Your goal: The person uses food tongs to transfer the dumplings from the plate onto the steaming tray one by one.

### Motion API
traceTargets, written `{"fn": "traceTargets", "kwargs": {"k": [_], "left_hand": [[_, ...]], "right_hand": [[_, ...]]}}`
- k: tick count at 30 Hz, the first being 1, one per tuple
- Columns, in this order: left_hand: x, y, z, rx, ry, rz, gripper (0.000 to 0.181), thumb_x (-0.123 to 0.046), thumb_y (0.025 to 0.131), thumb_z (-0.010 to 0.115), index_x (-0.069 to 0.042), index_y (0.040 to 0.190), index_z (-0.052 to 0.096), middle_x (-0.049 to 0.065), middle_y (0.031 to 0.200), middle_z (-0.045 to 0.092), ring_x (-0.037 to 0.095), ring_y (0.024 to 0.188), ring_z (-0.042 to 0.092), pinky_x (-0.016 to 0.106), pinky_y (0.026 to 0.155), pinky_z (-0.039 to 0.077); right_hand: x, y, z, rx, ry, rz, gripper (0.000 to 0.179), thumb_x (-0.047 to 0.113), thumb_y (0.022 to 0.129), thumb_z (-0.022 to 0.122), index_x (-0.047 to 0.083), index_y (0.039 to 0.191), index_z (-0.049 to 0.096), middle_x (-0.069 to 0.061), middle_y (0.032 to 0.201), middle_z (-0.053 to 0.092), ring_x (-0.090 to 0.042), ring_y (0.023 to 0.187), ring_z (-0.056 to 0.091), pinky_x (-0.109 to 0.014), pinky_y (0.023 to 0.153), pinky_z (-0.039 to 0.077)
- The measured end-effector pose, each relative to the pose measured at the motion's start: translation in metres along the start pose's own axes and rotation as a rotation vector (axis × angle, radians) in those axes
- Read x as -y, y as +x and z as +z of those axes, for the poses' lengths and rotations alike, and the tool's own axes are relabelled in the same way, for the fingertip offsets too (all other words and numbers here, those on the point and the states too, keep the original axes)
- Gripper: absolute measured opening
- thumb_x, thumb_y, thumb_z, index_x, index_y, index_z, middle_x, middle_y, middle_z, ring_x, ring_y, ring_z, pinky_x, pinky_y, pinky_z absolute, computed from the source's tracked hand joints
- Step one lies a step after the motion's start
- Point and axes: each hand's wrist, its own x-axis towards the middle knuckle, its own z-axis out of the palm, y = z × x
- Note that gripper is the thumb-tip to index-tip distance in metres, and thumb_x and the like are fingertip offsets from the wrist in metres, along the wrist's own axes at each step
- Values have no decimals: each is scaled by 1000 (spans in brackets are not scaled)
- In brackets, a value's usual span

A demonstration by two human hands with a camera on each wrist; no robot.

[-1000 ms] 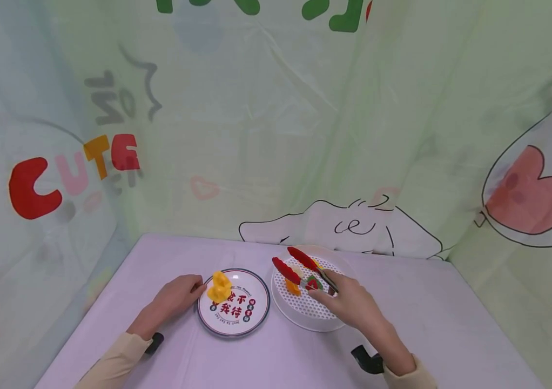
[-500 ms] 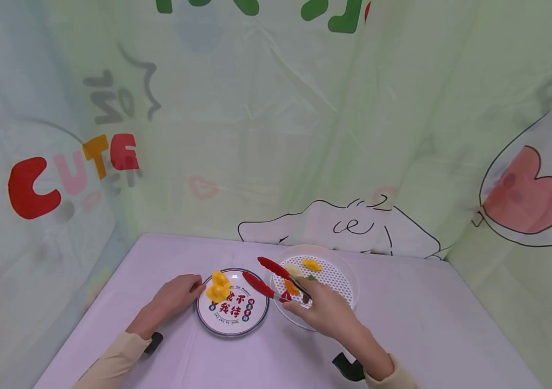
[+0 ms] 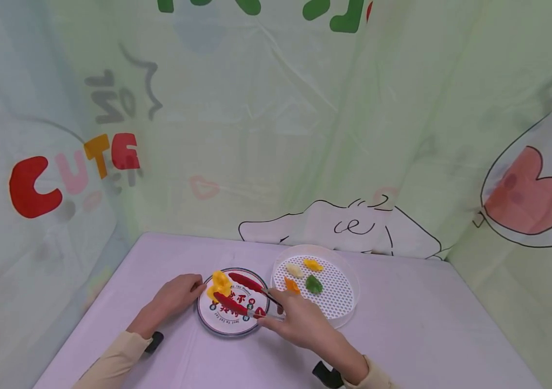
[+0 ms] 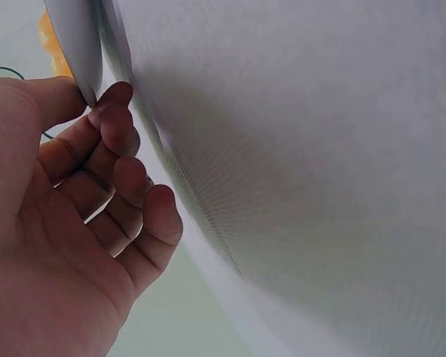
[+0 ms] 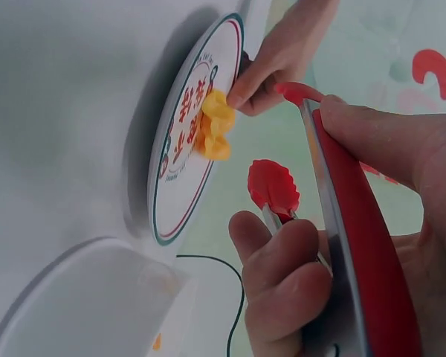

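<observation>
My left hand pinches the left rim of a white plate with printed red characters and a dark edge; thumb and index finger show on the rim in the left wrist view. Yellow, lumpy, folded pieces lie on the plate's left part. My right hand grips metal tongs with red tips. The tips hang above the plate, near the yellow pieces. In the right wrist view the red tips stand apart, with nothing seen between them.
Right of the plate stands a round white basket with a perforated bottom. In it lie a yellow piece, a pale piece, an orange piece and a green piece. Printed curtains close off the table's back and sides.
My right hand has carried the tongs left, from over the basket to over the plate. The pieces in the basket are now uncovered. The left hand has kept its place on the rim.
</observation>
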Motion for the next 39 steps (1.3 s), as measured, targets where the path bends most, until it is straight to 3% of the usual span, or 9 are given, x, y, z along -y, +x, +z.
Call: {"fn": "traceTargets", "kwargs": {"k": [5, 14, 24, 27, 34, 39], "left_hand": [[-1, 0, -1, 0, 2, -2, 19, -32, 95, 69, -13, 96, 65, -1, 75, 54, 15, 74, 50, 28, 70, 47], [-1, 1, -1, 1, -10, 5, 18, -31, 95, 69, -13, 96, 65, -2, 75, 55, 14, 74, 51, 27, 70, 47], [0, 2, -1, -11, 15, 14, 18, -30, 95, 69, -13, 91, 64, -1, 71, 52, 14, 70, 49, 27, 66, 44], [0, 1, -1, -6, 21, 18, 17, -29, 95, 69, -13, 90, 64, 0, 71, 52, 14, 69, 49, 27, 65, 44], [-2, 0, -2, 3, 18, 3, 17, -30, 95, 68, -13, 91, 64, -1, 72, 52, 14, 71, 49, 27, 66, 44], [-2, -1, -1, 6, 19, 0, 18, -30, 95, 68, -13, 92, 64, 0, 72, 52, 14, 71, 49, 27, 66, 44]], "right_hand": [[4, 5, 4, 26, -7, -28, 70, 56, 82, 76, 20, 140, 58, -1, 103, 69, -11, 84, 55, -22, 61, 47], [2, 16, 15, 56, -39, -35, 68, 56, 83, 74, 18, 137, 60, 4, 87, 62, -10, 74, 51, -24, 58, 43], [2, 26, 23, 81, -72, -5, 69, 57, 82, 75, 19, 138, 60, -4, 114, 69, -13, 85, 54, -30, 70, 49], [2, 27, 26, 81, -76, -11, 69, 56, 82, 75, 18, 138, 60, -2, 111, 69, -12, 83, 53, -28, 67, 47], [0, 25, 26, 71, -107, -41, 61, 51, 84, 76, 17, 134, 64, 8, 79, 58, -9, 71, 49, -23, 57, 40], [-1, 22, 27, 70, -105, -49, 60, 51, 84, 76, 19, 133, 65, 11, 74, 54, -7, 68, 47, -21, 54, 37]]}}
